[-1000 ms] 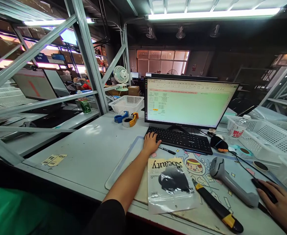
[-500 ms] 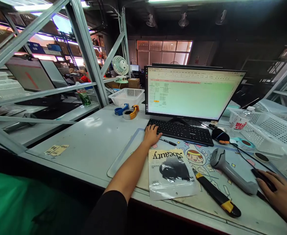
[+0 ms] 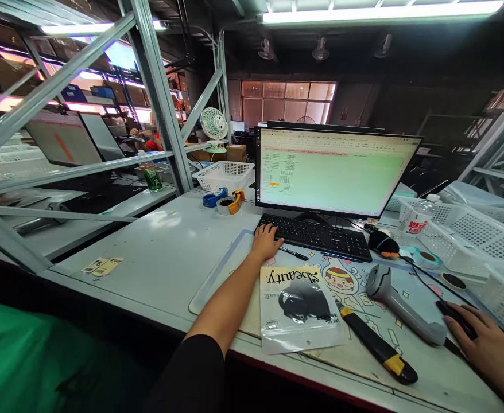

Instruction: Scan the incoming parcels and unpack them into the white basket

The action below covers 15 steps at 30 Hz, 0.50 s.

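Fingers of the left hand [image 3: 266, 242] lie loosely spread, palm down, on the near left corner of the keyboard [image 3: 321, 236]; they grasp nothing, only touch the keys. The wrist rests on the mat [image 3: 221, 275] and the bare forearm runs back and down to a black sleeve at the desk's edge. The right hand [image 3: 487, 344] is cupped over the mouse [image 3: 455, 316] at the far right, fingers curled down on it, with the arm coming in from the lower right corner.

A pen [image 3: 293, 253] lies just beside the left hand, along the front of the keyboard. Nearer the body, a packet [image 3: 297, 310] lies flat, overlapping the mat's front edge, with a knife [image 3: 376, 344] close to its right and a scanner [image 3: 400, 307] between the knife and the mouse. The monitor [image 3: 333, 172] stands behind the keyboard, lit pale green. Left of it sit two tape dispensers [image 3: 224, 201], touching, and a basket [image 3: 224, 174] behind them, with a fan [image 3: 214, 127] further back. More baskets [image 3: 471, 235] stand at the right, with a bottle [image 3: 415, 221] leaning at them. Labels [image 3: 103, 265] lie on the bare desk [image 3: 161, 258], well to the left.

Against half a second ago, both hands keep their places and their hold, and the things on the desk lie as they did. Only the view has tipped up a little, so the ceiling light [image 3: 381, 11] shows again.
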{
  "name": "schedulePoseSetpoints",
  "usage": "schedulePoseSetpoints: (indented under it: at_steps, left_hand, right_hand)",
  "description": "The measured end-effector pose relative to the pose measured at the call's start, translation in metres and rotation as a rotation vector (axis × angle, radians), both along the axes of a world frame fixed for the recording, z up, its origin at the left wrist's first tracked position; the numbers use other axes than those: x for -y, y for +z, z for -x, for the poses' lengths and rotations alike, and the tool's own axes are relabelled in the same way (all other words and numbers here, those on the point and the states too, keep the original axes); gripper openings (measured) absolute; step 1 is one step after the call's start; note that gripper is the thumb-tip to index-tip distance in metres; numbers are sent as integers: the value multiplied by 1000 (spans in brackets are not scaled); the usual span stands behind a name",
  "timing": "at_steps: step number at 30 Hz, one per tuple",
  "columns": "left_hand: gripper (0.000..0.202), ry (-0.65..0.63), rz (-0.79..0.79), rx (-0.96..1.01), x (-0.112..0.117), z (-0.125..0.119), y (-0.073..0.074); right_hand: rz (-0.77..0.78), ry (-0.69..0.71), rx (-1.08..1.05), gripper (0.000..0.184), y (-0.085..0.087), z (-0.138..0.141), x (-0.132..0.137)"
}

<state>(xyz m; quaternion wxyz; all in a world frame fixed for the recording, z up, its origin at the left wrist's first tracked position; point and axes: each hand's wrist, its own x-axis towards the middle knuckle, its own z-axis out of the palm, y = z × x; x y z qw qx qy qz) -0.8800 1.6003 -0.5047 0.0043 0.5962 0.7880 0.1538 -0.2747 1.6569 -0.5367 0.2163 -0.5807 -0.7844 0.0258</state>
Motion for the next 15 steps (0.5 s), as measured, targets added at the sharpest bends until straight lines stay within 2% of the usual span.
schedulePoseSetpoints:
  at_steps: [5,15]
  left_hand:
    - [59,-3,13,-2,1,0,0]
    - [63,-26,65,10,1,-4,1]
  right_hand:
    - [-12,-27,-25,65,-1,0,-3]
    - [-42,-42,83,66,-14,-14,-3]
